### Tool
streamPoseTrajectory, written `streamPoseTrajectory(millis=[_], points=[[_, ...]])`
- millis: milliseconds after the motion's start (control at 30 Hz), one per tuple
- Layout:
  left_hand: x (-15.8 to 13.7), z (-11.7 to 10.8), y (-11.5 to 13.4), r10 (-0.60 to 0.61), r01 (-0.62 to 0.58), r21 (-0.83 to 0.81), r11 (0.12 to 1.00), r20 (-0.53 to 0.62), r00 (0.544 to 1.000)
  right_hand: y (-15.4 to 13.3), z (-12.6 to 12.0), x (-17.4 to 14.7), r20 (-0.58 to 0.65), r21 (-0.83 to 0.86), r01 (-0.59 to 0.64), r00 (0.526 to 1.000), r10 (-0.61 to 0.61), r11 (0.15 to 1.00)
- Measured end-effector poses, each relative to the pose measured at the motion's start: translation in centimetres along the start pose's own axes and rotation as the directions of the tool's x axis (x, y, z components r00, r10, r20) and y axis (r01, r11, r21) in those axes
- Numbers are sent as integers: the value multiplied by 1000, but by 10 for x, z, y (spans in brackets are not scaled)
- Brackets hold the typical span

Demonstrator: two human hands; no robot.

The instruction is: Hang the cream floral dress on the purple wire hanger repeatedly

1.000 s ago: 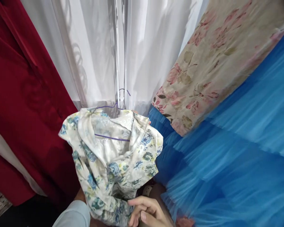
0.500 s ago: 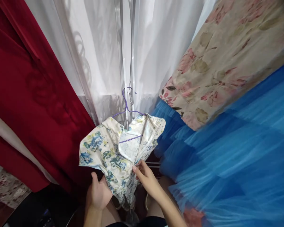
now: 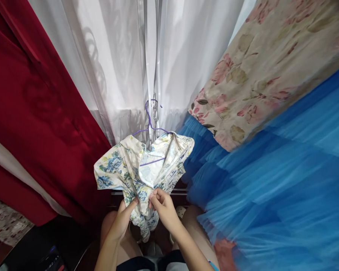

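A short-sleeved floral blouse [image 3: 113,165], cream with blue and green flowers, hangs by its shoulders on a purple wire hanger [image 3: 149,119]. Its neckline is open, and the hanger's lower bar shows inside. My left hand [image 3: 123,219] is closed on the cloth at the blouse's left side, thumb on top and the other fingers hidden behind. Just below the neckline my right hand [image 3: 164,209] pinches the front edge between thumb and fingers. The lower part of the blouse hangs bunched between my knees.
White curtains [image 3: 115,56] and a narrow metal strip [image 3: 148,67] stand behind the hanger. Red cloth [image 3: 51,113] hangs at left. A pink-flowered beige fabric [image 3: 254,86] and blue tulle [image 3: 271,195] fill the right. A dark surface with a phone [image 3: 55,261] lies at lower left.
My left hand has gone from open beside the blouse to gripping its cloth. My right hand, still pinching the front edge, has shifted slightly left. The blouse front is drawn narrower.
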State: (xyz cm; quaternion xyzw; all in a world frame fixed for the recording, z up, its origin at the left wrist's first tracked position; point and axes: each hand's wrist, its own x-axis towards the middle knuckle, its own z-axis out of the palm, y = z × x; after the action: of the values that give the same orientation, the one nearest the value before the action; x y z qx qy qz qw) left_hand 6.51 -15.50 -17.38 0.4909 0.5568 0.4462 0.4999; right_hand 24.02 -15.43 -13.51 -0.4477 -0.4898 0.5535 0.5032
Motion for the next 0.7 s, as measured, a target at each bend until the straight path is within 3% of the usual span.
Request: streamPoseTrajectory(millis=[67,100,167,233,267,367,400,467,533,600,700], points=[[3,-2,3,47,-51,-27,998,-119,992,-1,-3,0,-25,2,-1,1000,1,1000],[5,-5,4,102,-106,-7,994,-233,967,-1,-5,0,-37,0,-13,999,13,1000],[7,-12,4,254,-217,131,967,-487,836,1,-9,-2,-53,-9,-34,998,34,999],[4,-12,3,393,-254,306,918,-608,690,2,-10,-4,-56,-12,-51,997,50,999],[1,-8,1,435,-260,361,896,-584,686,2,-9,-6,-50,-11,-62,997,62,998],[-9,19,-1,423,-329,342,880,-252,870,-3,-4,-10,2,-6,-90,996,90,996],[-11,30,0,404,-349,304,886,-141,904,-5,-2,-11,34,-2,-93,995,93,996],[-13,50,1,394,-368,262,892,-51,918,-12,-2,-10,104,17,-113,988,111,993],[-11,61,4,420,-389,276,879,-62,905,-23,-7,-2,143,58,-152,979,143,987],[-6,62,9,445,-420,307,854,-11,896,-42,-15,14,128,124,-168,980,152,978],[0,52,21,432,-451,354,820,135,892,-88,-20,49,62,222,-61,997,49,973]])
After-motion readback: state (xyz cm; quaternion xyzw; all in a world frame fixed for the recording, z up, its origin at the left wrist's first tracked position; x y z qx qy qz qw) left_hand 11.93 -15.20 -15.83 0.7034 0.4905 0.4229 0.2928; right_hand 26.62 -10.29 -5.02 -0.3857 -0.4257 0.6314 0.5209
